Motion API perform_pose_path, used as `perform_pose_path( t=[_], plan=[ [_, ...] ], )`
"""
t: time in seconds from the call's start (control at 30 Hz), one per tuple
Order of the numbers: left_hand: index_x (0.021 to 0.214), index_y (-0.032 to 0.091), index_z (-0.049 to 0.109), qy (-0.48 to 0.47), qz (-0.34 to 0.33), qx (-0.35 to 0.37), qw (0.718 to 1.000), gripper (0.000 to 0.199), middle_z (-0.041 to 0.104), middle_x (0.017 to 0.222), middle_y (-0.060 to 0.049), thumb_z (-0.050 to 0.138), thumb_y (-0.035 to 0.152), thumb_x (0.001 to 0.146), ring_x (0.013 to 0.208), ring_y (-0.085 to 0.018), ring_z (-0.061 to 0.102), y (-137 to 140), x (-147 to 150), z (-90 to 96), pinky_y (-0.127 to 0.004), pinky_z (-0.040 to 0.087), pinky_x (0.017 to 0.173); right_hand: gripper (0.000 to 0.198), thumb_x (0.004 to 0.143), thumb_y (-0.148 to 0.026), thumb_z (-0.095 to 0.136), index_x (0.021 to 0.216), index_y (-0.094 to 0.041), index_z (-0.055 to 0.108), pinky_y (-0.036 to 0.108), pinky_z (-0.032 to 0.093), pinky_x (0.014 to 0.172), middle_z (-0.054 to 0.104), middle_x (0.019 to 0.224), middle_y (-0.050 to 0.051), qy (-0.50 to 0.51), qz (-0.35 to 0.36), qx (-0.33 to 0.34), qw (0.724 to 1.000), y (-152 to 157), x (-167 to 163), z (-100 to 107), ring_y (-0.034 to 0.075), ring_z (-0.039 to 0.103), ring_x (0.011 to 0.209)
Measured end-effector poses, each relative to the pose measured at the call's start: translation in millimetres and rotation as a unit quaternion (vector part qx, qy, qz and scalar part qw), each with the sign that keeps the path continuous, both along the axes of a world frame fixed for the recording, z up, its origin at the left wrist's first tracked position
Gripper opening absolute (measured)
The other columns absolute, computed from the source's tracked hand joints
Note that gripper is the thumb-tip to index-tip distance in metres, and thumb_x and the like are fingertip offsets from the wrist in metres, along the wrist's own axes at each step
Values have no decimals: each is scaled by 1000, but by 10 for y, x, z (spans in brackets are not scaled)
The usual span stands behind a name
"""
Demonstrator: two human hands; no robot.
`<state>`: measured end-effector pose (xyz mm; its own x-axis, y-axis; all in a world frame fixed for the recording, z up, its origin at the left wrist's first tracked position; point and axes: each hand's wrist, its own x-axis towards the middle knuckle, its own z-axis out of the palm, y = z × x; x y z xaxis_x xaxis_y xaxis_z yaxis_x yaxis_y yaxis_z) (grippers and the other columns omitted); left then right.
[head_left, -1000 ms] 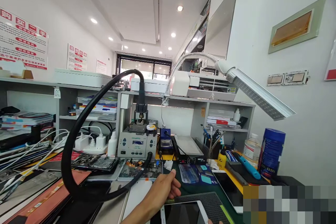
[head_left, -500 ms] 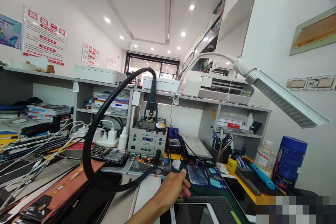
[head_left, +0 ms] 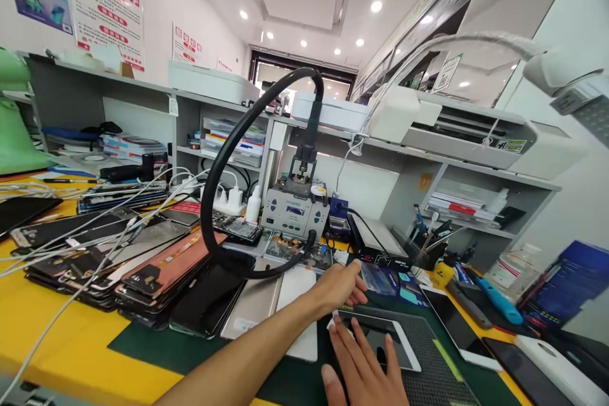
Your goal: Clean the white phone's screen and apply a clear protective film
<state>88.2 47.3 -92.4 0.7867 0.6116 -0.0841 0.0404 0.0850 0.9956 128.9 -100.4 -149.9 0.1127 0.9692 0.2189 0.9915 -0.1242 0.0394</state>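
Observation:
My left hand (head_left: 343,285) reaches out past the far edge of a white-framed tablet (head_left: 404,349), its fingers loosely bent and apart. I see nothing held in it. Just beyond it lies a crumpled white tissue (head_left: 340,257). My right hand (head_left: 366,368) rests over the tablet's left part, fingers spread and stretched out. A small white patch (head_left: 334,321) shows by the right fingertips; whether it is a wipe or the tablet's corner I cannot make out. Beneath the tablet is a dark textured mat (head_left: 440,361).
Behind the hands stands a hot-air rework station (head_left: 292,212) with a looping black hose (head_left: 209,203). Stacked phone screens (head_left: 162,266) crowd the left. A second tablet (head_left: 457,323), a blue-handled tool (head_left: 504,304) and a clear bottle (head_left: 514,273) are at right.
My right hand has come into view over the tablet. The view has turned and tilted down, showing more of the bench. My left hand stays stretched out beyond the tablet.

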Motion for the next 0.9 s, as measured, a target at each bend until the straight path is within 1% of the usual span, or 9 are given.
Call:
perform_pose_path(
  t=[0.03,0.07,0.17,0.3,0.4,0.5,0.6,0.77,0.9],
  plan=[
    [67,13,64,-1,0,0,1000,64,70,67,-12,40,70,84,64,-19,61,1,-3,3,-31,48,69,54,99,-61,29,143,-35,48,79,28,102,39,147,-2,18,18,-54,998,21,12,69,42,41,135],
    [67,13,64,-2,1,2,1000,64,70,67,-13,40,70,85,65,-19,61,1,-6,4,-32,49,70,56,99,-60,25,146,-34,44,79,24,104,35,150,-3,29,14,-79,996,43,11,140,41,36,138],
    [68,12,66,-1,2,6,1000,67,71,69,-13,40,72,84,66,-20,62,4,-8,-3,-33,50,71,61,100,-57,19,150,-26,37,77,13,108,28,154,-2,51,-18,-119,991,94,-78,334,40,26,143],
    [73,12,68,-4,4,8,1000,71,71,71,-13,41,77,79,67,-22,64,13,2,-44,-35,50,70,59,101,-51,22,149,-21,42,73,4,113,31,155,0,83,-43,-98,991,96,-247,485,38,20,146],
    [76,11,69,-8,7,16,1000,74,72,74,-13,43,81,76,69,-23,64,30,21,-82,-35,50,71,56,102,-49,24,149,-23,42,71,2,114,35,155,1,132,-40,-51,989,74,-260,530,36,24,146],
    [77,10,70,-1,-2,20,1000,76,72,74,-13,45,82,73,66,-22,64,55,39,-111,-36,50,73,54,103,-49,26,148,-25,44,70,0,115,39,154,2,165,-41,-17,985,39,-193,549,35,27,145],
    [80,11,70,3,-6,20,1000,75,74,78,-13,44,82,74,70,-23,66,70,44,-125,-35,49,73,55,102,-49,28,147,-23,46,72,0,114,42,153,3,182,-43,-9,982,-13,-108,558,37,29,144],
    [81,11,70,11,-7,22,1000,75,73,77,-12,49,83,71,75,-25,67,50,21,-95,-36,51,76,58,103,-51,23,148,-22,43,72,-4,113,37,155,1,196,-70,-14,978,-144,67,569,37,22,146],
    [83,12,71,17,-10,33,999,78,74,79,-12,49,85,70,79,-26,67,33,10,-82,-36,51,78,57,103,-50,21,149,-23,41,71,-4,114,34,155,-3,182,-105,-7,978,-280,244,563,36,21,147]
  ],
)
